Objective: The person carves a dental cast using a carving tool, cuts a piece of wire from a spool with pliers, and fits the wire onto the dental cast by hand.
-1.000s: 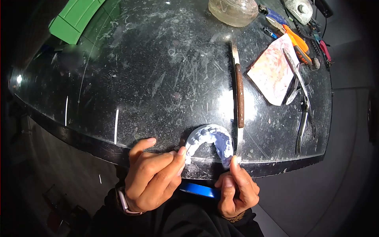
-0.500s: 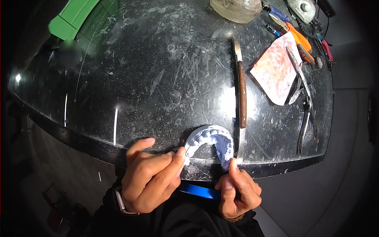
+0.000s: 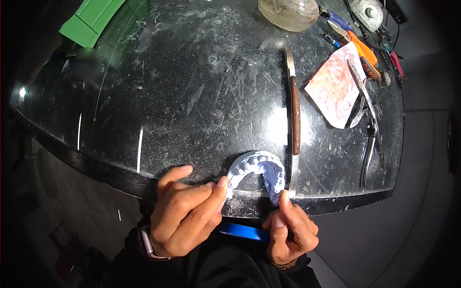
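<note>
A white, horseshoe-shaped dental cast [image 3: 257, 165] with a row of moulded teeth is held at the front edge of the dark table, its curve facing away from me. The fingertips of my left hand [image 3: 187, 211] close on its left end, with the thumb side partly hidden. At the other end, my right hand [image 3: 292, 230] pinches the tip between thumb and forefinger. Just right of the cast lies a wax knife [image 3: 295, 115] with a brown wooden handle and metal blades at both ends.
On the right lie a pink-stained white sheet [image 3: 336, 89], metal tweezers [image 3: 362, 91], orange-handled pliers [image 3: 365, 53] and a dark metal tool [image 3: 369, 153]. A cloudy glass vessel [image 3: 290, 14] stands at the back. Far left is a green plastic object [image 3: 91, 21]. The scratched black tabletop [image 3: 192, 96] has a curved front edge.
Almost nothing differs. Both hands keep their hold on the dental cast, which sits very slightly further right in view.
</note>
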